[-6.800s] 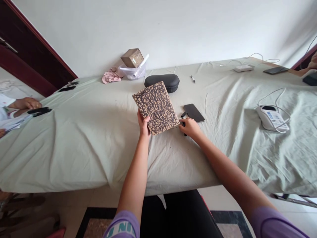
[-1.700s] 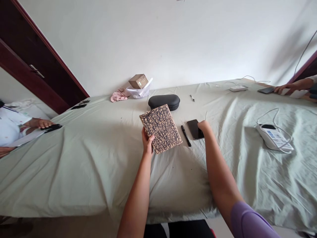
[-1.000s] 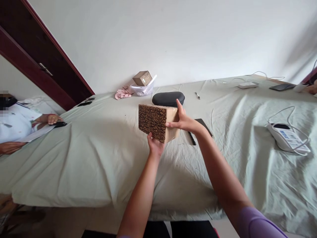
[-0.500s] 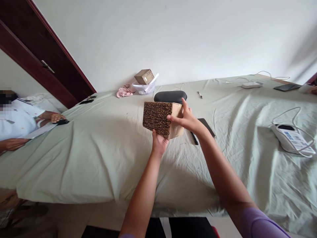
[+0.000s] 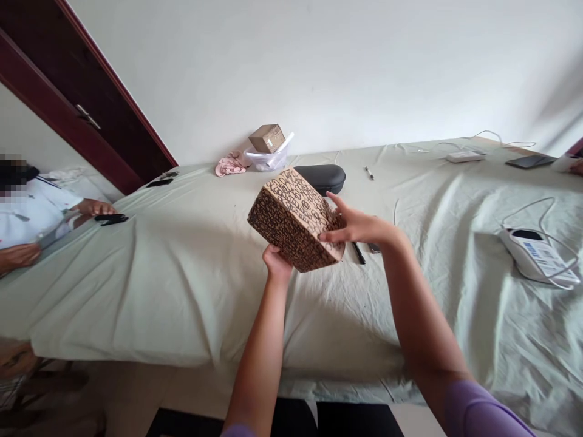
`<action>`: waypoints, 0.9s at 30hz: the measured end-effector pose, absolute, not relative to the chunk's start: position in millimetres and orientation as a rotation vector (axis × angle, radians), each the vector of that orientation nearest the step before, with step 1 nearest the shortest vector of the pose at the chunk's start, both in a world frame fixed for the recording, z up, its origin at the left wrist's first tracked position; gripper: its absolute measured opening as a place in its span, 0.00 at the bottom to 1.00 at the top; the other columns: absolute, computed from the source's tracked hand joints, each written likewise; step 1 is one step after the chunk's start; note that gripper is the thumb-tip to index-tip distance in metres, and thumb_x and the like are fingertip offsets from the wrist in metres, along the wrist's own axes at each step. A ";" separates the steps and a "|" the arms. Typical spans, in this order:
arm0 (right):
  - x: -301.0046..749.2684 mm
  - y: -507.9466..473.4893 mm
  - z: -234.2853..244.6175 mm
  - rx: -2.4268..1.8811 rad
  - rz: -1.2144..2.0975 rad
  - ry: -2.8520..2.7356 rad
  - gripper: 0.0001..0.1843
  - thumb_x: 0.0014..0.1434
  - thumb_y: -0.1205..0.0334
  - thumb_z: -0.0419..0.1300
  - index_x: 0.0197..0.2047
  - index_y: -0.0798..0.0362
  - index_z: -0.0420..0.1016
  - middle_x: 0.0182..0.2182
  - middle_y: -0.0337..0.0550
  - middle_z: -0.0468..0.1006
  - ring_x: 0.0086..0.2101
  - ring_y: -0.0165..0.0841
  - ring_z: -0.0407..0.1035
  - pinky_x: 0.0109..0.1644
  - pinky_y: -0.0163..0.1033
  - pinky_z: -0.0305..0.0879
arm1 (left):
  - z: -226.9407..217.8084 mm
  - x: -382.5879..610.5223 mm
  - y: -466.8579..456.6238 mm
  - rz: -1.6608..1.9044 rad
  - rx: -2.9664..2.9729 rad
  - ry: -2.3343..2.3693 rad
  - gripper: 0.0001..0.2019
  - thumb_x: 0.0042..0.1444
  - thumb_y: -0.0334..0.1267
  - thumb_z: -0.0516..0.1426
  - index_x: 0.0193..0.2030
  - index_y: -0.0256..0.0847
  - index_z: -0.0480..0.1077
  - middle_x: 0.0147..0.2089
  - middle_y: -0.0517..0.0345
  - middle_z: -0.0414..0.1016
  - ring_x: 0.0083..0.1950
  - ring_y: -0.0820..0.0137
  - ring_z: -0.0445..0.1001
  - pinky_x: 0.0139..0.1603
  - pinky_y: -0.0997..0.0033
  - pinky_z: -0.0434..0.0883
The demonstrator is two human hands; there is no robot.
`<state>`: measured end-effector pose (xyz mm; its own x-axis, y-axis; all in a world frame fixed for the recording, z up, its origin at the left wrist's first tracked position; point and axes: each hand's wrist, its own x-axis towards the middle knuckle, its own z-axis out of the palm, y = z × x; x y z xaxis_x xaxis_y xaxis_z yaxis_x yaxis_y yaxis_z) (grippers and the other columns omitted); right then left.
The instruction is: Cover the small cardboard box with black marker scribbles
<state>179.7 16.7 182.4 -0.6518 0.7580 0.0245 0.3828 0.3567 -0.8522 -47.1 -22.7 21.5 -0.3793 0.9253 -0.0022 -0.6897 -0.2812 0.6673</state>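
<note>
A cardboard box [image 5: 294, 221] covered in black scribbles is held in the air above the table [image 5: 182, 267], tilted with one corner down. My left hand [image 5: 276, 264] supports it from below, fingers closed on its lower edge. My right hand [image 5: 353, 224] presses on the box's right side with the fingers stretched along it. A black marker [image 5: 358, 253] lies on the cloth just right of the box. A dark phone [image 5: 374, 247] is mostly hidden behind my right wrist.
A black case [image 5: 321, 177] lies behind the box. Farther back are a small carton [image 5: 267, 138] on a plastic tub, a pink cloth [image 5: 228, 165] and a pen [image 5: 369, 173]. A white device [image 5: 537, 258] with cables sits at right. Another person's hand [image 5: 93, 207] rests at left.
My right hand let go of the marker, touched the phone, then came onto the box. Both hands lifted the box off the cloth and have been turning it; now it tilts toward me.
</note>
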 end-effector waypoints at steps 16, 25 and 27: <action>167.5 6.8 182.0 -1.129 1.089 -2.185 0.71 0.49 0.45 0.80 0.83 0.52 0.45 0.70 0.63 0.72 0.67 0.62 0.70 0.70 0.65 0.73 | 35.4 -36.8 -20.9 1.843 0.573 0.697 0.27 0.56 0.48 0.59 0.63 0.49 0.75 0.63 0.51 0.83 0.69 0.48 0.78 0.72 0.43 0.71; 164.9 7.2 180.0 -1.071 1.081 -2.157 0.69 0.49 0.44 0.80 0.82 0.48 0.46 0.70 0.59 0.73 0.68 0.60 0.70 0.70 0.64 0.72 | 36.7 -37.2 -19.0 1.893 0.599 0.672 0.25 0.59 0.46 0.61 0.64 0.52 0.74 0.65 0.54 0.82 0.68 0.51 0.78 0.68 0.46 0.76; 164.6 6.6 180.1 -1.071 1.092 -2.151 0.69 0.49 0.44 0.80 0.82 0.48 0.46 0.70 0.59 0.73 0.67 0.60 0.71 0.70 0.64 0.72 | 35.8 -37.6 -18.3 1.897 0.592 0.667 0.26 0.58 0.46 0.61 0.64 0.51 0.74 0.65 0.54 0.82 0.68 0.51 0.79 0.67 0.47 0.76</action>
